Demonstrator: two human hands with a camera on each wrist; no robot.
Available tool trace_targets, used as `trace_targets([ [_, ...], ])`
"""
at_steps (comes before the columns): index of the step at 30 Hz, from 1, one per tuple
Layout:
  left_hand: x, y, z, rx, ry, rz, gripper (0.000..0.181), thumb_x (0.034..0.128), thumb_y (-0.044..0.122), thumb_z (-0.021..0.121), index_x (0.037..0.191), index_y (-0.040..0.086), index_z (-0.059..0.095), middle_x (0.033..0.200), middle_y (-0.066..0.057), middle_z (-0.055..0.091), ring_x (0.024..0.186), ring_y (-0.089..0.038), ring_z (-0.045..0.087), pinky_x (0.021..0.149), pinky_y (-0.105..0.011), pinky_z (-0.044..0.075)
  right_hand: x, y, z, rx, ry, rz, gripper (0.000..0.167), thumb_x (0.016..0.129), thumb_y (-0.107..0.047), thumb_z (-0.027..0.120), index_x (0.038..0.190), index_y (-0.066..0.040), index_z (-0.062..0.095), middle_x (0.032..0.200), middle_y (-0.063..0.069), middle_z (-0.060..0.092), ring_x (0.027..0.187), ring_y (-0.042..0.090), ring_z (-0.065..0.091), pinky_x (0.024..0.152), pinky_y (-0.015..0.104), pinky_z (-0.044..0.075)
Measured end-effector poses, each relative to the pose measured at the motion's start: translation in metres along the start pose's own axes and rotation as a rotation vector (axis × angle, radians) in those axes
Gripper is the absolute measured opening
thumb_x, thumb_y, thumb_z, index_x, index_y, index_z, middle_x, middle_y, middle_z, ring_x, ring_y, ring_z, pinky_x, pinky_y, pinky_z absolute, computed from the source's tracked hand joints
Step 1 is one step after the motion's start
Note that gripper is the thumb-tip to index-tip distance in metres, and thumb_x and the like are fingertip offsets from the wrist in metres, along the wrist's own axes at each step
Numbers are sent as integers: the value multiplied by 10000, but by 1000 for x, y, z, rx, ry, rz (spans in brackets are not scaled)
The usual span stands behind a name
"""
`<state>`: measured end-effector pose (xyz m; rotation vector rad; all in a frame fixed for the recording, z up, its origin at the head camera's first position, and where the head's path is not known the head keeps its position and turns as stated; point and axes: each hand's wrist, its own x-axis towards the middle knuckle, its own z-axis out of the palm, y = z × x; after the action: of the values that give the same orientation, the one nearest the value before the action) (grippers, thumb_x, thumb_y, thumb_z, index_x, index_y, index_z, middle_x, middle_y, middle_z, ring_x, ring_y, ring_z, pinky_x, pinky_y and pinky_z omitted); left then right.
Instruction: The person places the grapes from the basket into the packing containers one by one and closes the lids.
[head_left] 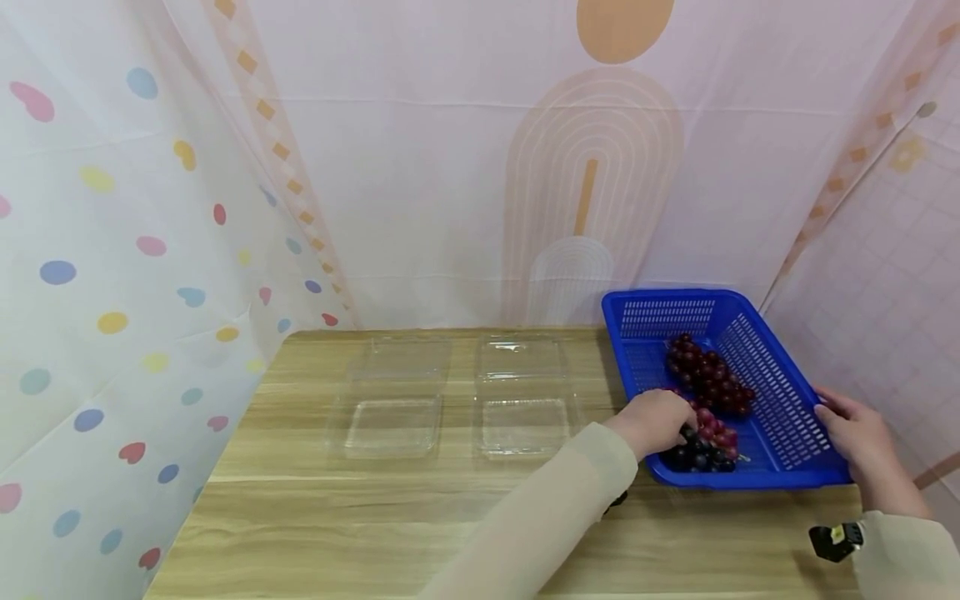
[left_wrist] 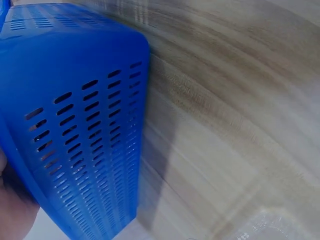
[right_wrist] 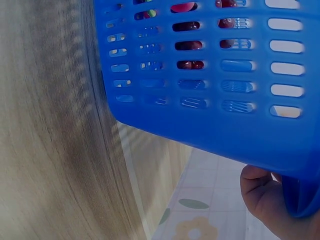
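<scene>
Gripping the basket at right with right hand; touching black grapes with left hand, cannot tell if pinching. Seemingly just starting, with nothing yet in clear boxes at left.

Head view downward, wrist views beside basket

The basket is blue, the tabletop wood-grained.

Blue basket blocks sideways passage; way in from above.
</scene>
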<state>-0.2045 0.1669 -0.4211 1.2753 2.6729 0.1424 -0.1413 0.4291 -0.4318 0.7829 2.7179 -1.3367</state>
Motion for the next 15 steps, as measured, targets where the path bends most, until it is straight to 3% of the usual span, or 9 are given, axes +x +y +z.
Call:
trace_targets([
  [10,2,-7,3,21,69,101,285,914,349,603,1197,364,638,1151,213,635,1063,49,574,922,-91,425,0,0,1,-15,12,-8,536,1034,-286,290,1473,3,186,1435,377,240,1250,526,286,1010,677,270],
  [15,0,-10,4,-10,102,121,297,922,338,590,1216,351,629,1160,200,635,1068,49,570,948,-85,405,0,-1,1,-20,15,-3,534,1033,-288,287,1474,-3,189,1435,376,240,1237,524,298,997,686,279],
])
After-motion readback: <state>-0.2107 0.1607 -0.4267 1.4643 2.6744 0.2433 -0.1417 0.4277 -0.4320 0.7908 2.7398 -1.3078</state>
